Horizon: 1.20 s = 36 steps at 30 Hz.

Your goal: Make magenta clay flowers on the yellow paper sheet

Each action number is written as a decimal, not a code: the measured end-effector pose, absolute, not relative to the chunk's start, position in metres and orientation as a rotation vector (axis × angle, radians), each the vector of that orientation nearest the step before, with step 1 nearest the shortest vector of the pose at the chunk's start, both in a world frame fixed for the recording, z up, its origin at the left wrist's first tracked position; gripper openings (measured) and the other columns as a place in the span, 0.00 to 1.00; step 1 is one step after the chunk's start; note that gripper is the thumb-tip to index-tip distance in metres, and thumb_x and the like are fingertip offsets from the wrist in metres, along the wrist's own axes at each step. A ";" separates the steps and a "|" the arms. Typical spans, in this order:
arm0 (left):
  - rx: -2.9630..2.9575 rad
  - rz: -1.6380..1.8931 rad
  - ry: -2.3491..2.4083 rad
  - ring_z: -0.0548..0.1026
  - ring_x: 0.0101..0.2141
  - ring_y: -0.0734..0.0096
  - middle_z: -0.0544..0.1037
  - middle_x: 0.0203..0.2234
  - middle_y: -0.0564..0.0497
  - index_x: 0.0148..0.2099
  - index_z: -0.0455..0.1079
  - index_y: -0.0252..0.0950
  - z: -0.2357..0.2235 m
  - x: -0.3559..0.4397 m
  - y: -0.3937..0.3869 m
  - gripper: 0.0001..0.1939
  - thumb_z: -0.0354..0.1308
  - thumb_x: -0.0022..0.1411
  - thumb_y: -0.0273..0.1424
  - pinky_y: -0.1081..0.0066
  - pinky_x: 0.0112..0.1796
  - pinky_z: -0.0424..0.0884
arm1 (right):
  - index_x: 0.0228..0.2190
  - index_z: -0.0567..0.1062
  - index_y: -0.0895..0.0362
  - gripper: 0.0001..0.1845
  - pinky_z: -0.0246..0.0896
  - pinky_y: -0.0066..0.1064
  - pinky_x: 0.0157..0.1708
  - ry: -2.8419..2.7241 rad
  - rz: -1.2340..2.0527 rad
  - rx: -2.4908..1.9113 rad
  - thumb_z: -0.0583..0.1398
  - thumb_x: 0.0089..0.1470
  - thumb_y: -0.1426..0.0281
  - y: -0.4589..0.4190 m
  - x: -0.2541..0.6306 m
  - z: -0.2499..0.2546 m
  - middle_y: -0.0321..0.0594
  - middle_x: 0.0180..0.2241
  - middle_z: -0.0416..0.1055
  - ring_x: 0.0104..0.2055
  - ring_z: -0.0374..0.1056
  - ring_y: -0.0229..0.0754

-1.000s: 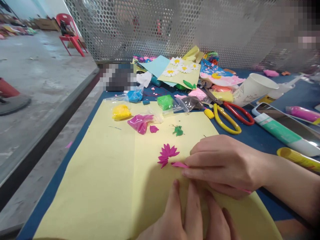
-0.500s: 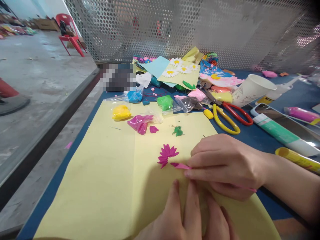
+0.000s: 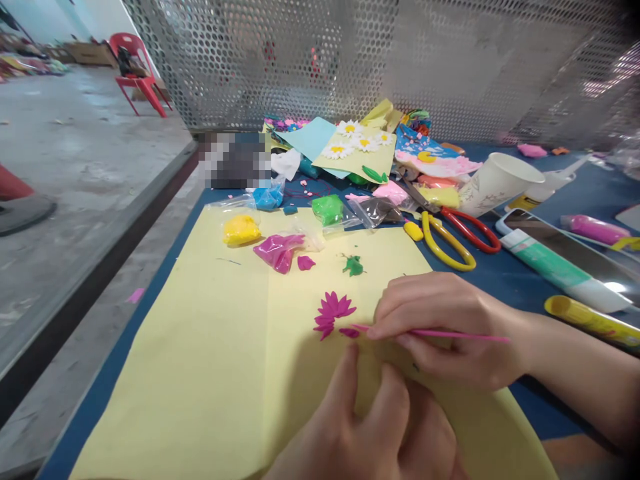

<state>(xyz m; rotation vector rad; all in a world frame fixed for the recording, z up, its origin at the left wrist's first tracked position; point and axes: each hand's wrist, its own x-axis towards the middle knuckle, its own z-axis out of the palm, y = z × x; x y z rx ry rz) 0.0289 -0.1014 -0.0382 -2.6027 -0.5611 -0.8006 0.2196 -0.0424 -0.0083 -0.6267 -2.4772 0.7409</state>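
right hand (image 3: 445, 330): fingers pinched firmly on a thin pink modelling stick (image 3: 450, 333), long axis left-right | tip: leftward, at a magenta clay petal (image 3: 349, 332) (touching or just above, cannot tell) | beyond: magenta clay flower (image 3: 333, 312) | left hand (image 3: 370, 427): open, farther off, pressing the yellow paper sheet (image 3: 175, 367)

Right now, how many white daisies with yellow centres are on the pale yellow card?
4, all on the pale yellow card: top daisy, left daisy, middle daisy, right daisy. Others may be hidden in the pile of papers.
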 end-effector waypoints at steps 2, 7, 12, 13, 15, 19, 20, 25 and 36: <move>-2.613 -0.800 -0.561 0.75 0.36 0.69 0.76 0.30 0.56 0.39 0.73 0.39 -0.039 0.029 -0.101 0.05 0.55 0.64 0.31 0.64 0.40 0.79 | 0.41 0.74 0.58 0.16 0.67 0.30 0.33 -2.508 0.730 -0.671 0.53 0.53 0.81 -0.044 0.219 -0.008 0.43 0.31 0.76 0.33 0.71 0.38; -2.628 -0.779 -0.553 0.76 0.34 0.68 0.76 0.30 0.55 0.39 0.74 0.39 -0.039 0.029 -0.100 0.07 0.55 0.64 0.33 0.63 0.39 0.79 | 0.41 0.74 0.58 0.15 0.66 0.30 0.33 -2.526 0.779 -0.651 0.53 0.55 0.80 -0.043 0.219 -0.007 0.42 0.32 0.76 0.34 0.71 0.37; -2.636 -0.770 -0.547 0.76 0.36 0.67 0.77 0.31 0.54 0.40 0.74 0.39 -0.038 0.029 -0.100 0.09 0.53 0.66 0.34 0.62 0.40 0.78 | 0.39 0.74 0.58 0.14 0.65 0.29 0.33 -2.502 0.761 -0.683 0.53 0.54 0.80 -0.045 0.219 -0.008 0.42 0.31 0.75 0.33 0.70 0.37; -2.639 -0.766 -0.549 0.76 0.37 0.66 0.77 0.32 0.54 0.41 0.74 0.40 -0.038 0.029 -0.101 0.09 0.53 0.66 0.33 0.62 0.40 0.78 | 0.38 0.74 0.58 0.14 0.65 0.29 0.33 -2.484 0.751 -0.709 0.53 0.53 0.81 -0.046 0.218 -0.009 0.41 0.31 0.75 0.32 0.70 0.37; -2.646 -0.761 -0.545 0.75 0.37 0.67 0.77 0.32 0.55 0.42 0.74 0.40 -0.039 0.028 -0.101 0.08 0.54 0.66 0.32 0.62 0.41 0.77 | 0.36 0.75 0.58 0.14 0.64 0.29 0.32 -2.456 0.749 -0.714 0.53 0.52 0.81 -0.046 0.218 -0.009 0.41 0.30 0.75 0.31 0.69 0.37; -2.644 -0.757 -0.529 0.75 0.39 0.69 0.77 0.36 0.57 0.44 0.74 0.42 -0.039 0.028 -0.100 0.08 0.54 0.66 0.32 0.65 0.42 0.76 | 0.38 0.75 0.58 0.14 0.64 0.29 0.32 -2.475 0.763 -0.669 0.54 0.53 0.80 -0.046 0.218 -0.009 0.41 0.30 0.75 0.31 0.69 0.37; -2.642 -0.750 -0.528 0.75 0.40 0.69 0.77 0.36 0.57 0.44 0.74 0.42 -0.039 0.028 -0.099 0.08 0.54 0.66 0.31 0.65 0.42 0.76 | 0.38 0.75 0.58 0.14 0.65 0.29 0.32 -2.477 0.762 -0.677 0.54 0.52 0.81 -0.045 0.219 -0.008 0.41 0.30 0.75 0.31 0.69 0.37; -2.643 -0.714 -0.513 0.75 0.41 0.67 0.78 0.37 0.57 0.45 0.74 0.41 -0.038 0.028 -0.098 0.09 0.54 0.66 0.31 0.65 0.41 0.77 | 0.37 0.75 0.59 0.14 0.64 0.29 0.32 -2.477 0.785 -0.644 0.54 0.51 0.81 -0.044 0.221 -0.010 0.41 0.30 0.75 0.31 0.68 0.37; -2.667 -0.728 -0.502 0.75 0.38 0.68 0.78 0.34 0.58 0.43 0.75 0.43 -0.035 0.029 -0.096 0.10 0.52 0.66 0.29 0.64 0.40 0.77 | 0.35 0.75 0.59 0.13 0.63 0.30 0.31 -2.469 0.795 -0.667 0.55 0.51 0.81 -0.044 0.221 -0.009 0.41 0.29 0.75 0.30 0.67 0.38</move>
